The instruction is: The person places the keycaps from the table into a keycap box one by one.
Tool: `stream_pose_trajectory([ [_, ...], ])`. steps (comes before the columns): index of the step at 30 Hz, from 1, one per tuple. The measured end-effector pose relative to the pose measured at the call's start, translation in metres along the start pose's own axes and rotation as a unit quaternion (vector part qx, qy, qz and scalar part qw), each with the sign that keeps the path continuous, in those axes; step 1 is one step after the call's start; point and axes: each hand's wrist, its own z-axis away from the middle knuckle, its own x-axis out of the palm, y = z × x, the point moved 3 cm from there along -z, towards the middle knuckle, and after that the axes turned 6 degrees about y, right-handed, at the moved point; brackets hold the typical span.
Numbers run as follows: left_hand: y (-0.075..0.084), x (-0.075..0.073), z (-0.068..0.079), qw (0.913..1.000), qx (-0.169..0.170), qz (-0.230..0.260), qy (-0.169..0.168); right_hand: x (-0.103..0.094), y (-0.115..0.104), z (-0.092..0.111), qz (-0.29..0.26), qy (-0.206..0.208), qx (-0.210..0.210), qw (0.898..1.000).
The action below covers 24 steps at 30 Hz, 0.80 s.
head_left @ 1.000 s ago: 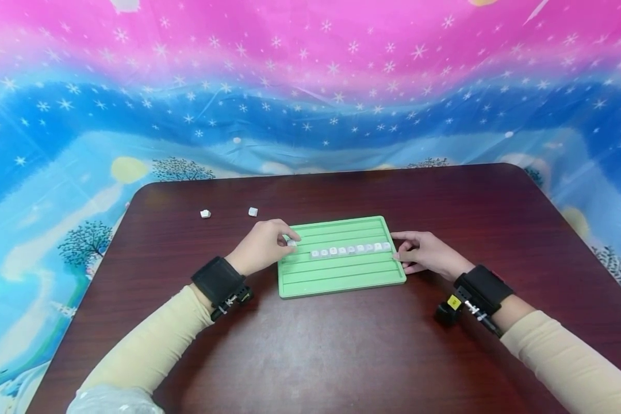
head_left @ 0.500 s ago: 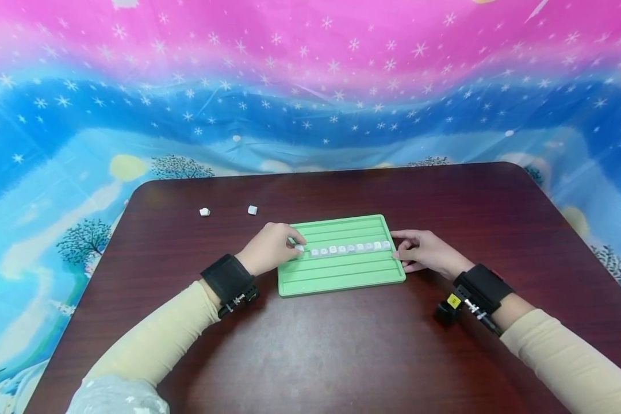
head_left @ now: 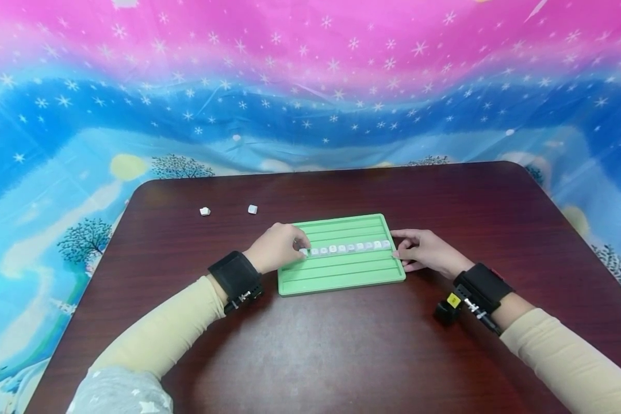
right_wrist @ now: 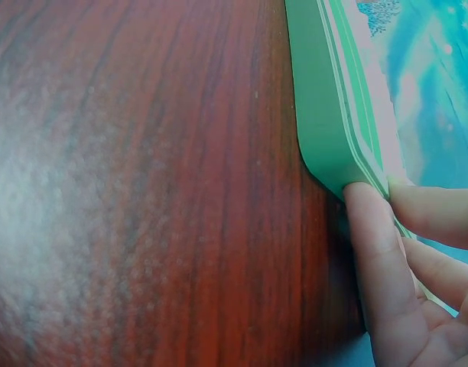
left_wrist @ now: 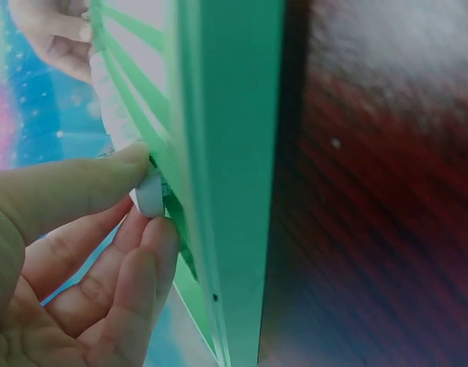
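Note:
A green ridged tray (head_left: 341, 279) lies on the table, with a row of white and pale grey keycaps (head_left: 342, 249) along one of its middle grooves. At the row's left end my left hand (head_left: 276, 247) pinches a white keycap (left_wrist: 148, 197) between thumb and fingertips, low over the groove. The left wrist view has this keycap right beside the tray's surface; whether it touches the groove is hard to tell. My right hand (head_left: 428, 251) grips the tray's right edge, its thumb (head_left: 401, 254) at the rim and other fingers along the outer side.
Two loose keycaps lie on the dark wooden table (head_left: 331, 356) beyond the tray's left side: one keycap (head_left: 204, 211) farther left, another keycap (head_left: 252, 209) nearer the tray. A patterned cloth (head_left: 310, 103) hangs behind the table's far edge.
My left hand has moved right along the groove with the pinched keycap, up to the left end of the row. The right hand stays at the tray's edge.

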Motion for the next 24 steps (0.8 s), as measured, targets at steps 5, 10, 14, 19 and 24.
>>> stream_pose_trajectory([
  [5, 0.0009, 0.0023, -0.0012, 0.9999, 0.004, -0.012, -0.003, -0.0004, 0.0003, -0.0007, 0.003, 0.002, -0.002, 1.0],
  [10, 0.003, 0.0028, -0.0003, 0.9999, 0.007, -0.013, 0.0, -0.0001, 0.0, -0.0003, 0.003, 0.0, -0.001, 1.0],
  [14, 0.0038, 0.0026, 0.0001, 0.9999, 0.003, -0.014, 0.004, 0.0003, -0.0012, 0.0001, 0.002, -0.002, -0.002, 1.0],
  [19, 0.0039, 0.0028, -0.0003, 0.9999, 0.006, -0.014, 0.008, 0.0006, -0.0016, -0.0001, 0.004, -0.006, -0.009, 1.0],
  [24, 0.0036, 0.003, 0.0, 0.9999, 0.007, -0.013, 0.008, -0.0003, 0.0, -0.0005, 0.002, -0.004, -0.007, 1.0],
])
